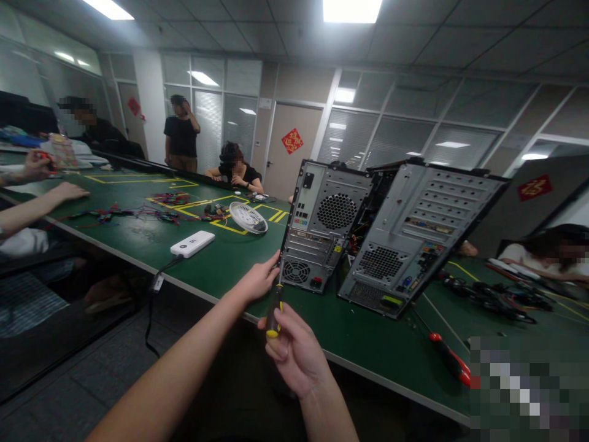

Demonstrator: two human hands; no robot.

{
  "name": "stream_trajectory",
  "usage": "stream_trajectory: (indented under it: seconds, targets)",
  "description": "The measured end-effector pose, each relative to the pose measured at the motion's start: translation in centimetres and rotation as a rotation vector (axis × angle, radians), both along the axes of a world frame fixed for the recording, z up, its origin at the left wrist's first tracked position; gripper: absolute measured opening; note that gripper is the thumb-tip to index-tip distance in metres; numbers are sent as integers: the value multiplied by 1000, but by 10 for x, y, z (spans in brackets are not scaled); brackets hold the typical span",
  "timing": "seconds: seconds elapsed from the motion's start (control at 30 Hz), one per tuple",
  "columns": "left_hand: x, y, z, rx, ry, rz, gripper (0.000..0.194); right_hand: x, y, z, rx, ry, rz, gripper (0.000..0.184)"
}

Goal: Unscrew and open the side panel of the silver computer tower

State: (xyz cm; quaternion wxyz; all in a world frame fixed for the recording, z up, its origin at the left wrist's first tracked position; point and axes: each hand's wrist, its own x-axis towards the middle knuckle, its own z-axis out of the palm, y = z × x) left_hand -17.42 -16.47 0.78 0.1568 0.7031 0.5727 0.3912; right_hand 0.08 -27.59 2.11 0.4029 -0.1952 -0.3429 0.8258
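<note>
My right hand (294, 347) is wrapped round the dark handle of a screwdriver (275, 316) with yellow bands. The screwdriver points up and away, its front end at the lower left edge of a computer tower (322, 227). I cannot make out whether the tip touches a screw. My left hand (260, 277) lies with fingers stretched against the left side of that same tower, some fingertips hidden. The tower's rear panel, with a fan grille and ports, faces me. Tilted beside it on the right is a second computer tower (405, 239), also rear side forward.
A red and black screwdriver (451, 361) lies right on the green table (221, 270), near black cables (492, 298). On the left are a white power bank (192, 244), a white round dish (248, 218) and tangled wires (170, 197). Several people sit or stand around.
</note>
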Motion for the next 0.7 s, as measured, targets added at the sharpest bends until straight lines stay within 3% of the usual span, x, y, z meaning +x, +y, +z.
stream_trajectory:
  seconds: [0.7]
  targets:
    - [-1,1,-1,7,11,-2,65,-1,0,1,3,2,-11,26]
